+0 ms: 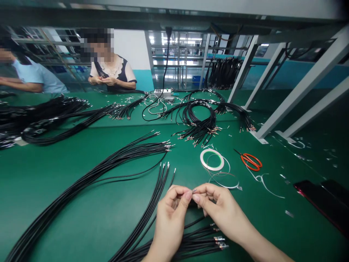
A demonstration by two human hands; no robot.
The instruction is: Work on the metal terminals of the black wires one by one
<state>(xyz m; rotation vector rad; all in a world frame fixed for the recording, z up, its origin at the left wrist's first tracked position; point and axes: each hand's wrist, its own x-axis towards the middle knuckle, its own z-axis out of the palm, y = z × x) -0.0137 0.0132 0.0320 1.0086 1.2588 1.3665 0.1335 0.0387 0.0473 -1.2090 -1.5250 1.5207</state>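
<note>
- A small metal terminal (194, 190) sits just below center at the bottom of the view, its long axis running almost side to side and rising slightly toward 3 o'clock. Any wire attached to it is hidden by the fingers.
- The right hand (221, 208) is the nearer hand, coming in from 4 o'clock. Its fingertips (201, 189) are closed on the terminal in a tight pinch.
- The left hand (171, 220) comes in from 7 o'clock, with its curled fingertips (188, 195) just beside the terminal. Whether they grip it or only touch it cannot be told.
- Under the hands, a bunch of black wires (196, 242) with shiny metal ends points toward 3 o'clock.
- At 11 o'clock, a long bundle of black cables (152, 196) fans out across the green workbench (81, 229).
- At 1 o'clock, a roll of white tape (212, 160) lies near a loose white thread (223, 182).
- Farther out at 2 o'clock lie orange scissors (251, 162); at 3 o'clock, a dark phone (317, 205) rests near the bench's edge.
- Across the bench at 11 o'clock, a co-worker's hands (102, 80) work together.
</note>
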